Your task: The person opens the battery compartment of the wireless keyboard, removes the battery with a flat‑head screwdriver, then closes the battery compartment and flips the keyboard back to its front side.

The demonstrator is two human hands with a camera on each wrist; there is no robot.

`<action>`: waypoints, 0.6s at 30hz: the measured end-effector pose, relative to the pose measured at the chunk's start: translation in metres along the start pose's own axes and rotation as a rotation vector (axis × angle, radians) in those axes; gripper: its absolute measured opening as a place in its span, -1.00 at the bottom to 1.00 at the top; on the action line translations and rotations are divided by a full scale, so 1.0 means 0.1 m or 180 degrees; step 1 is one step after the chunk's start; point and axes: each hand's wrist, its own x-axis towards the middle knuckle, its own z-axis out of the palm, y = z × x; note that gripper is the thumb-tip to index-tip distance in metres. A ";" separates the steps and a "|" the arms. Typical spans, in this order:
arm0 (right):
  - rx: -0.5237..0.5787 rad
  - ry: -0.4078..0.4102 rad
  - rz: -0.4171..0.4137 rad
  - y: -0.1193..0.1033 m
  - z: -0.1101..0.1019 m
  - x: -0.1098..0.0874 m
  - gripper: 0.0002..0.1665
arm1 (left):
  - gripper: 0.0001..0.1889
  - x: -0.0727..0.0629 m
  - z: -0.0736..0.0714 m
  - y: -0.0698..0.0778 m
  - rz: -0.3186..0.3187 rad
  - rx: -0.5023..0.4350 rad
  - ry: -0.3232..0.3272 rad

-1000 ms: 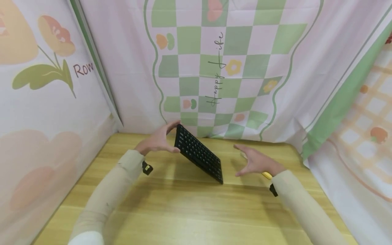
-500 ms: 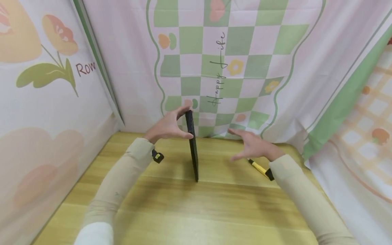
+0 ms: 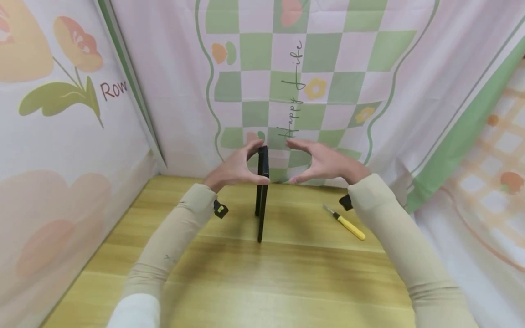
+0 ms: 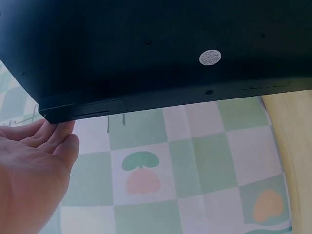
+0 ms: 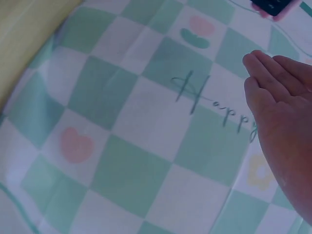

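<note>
A black keyboard [image 3: 263,200] stands nearly upright, edge-on to the head view. My left hand [image 3: 234,168] grips its upper end between thumb and fingers. Whether its lower end touches the table cannot be told. In the left wrist view, the keyboard's dark underside [image 4: 146,63] bears a round pale sticker, and the fingers of my left hand [image 4: 39,165] lie at one corner. My right hand [image 3: 326,161] hovers right of the upper end, thumb and fingers spread, holding nothing. The right wrist view catches a keyboard corner [image 5: 273,6] beyond my right hand [image 5: 285,102].
A slim tool with a yellow handle [image 3: 350,228], black collar and metal shaft lies on the wooden table [image 3: 246,282], right of the keyboard. A checked green-and-white curtain [image 3: 283,86] hangs close behind, with a printed curtain [image 3: 61,150] on the left.
My left hand has raised the keyboard's upper end and turned it from slanting, keys showing, to upright and edge-on. My right hand has moved up and left towards it, uncovering the yellow-handled tool.
</note>
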 end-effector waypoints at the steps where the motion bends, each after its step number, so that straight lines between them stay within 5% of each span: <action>1: -0.0008 -0.0012 -0.0007 -0.05 -0.03 0.03 0.38 | 0.29 0.00 0.00 0.01 -0.0010 -0.0012 -0.0002; 18: -0.0095 -0.0137 -0.0160 -0.37 0.05 0.37 0.42 | 0.34 0.00 0.07 -0.06 0.0171 -0.0280 0.0038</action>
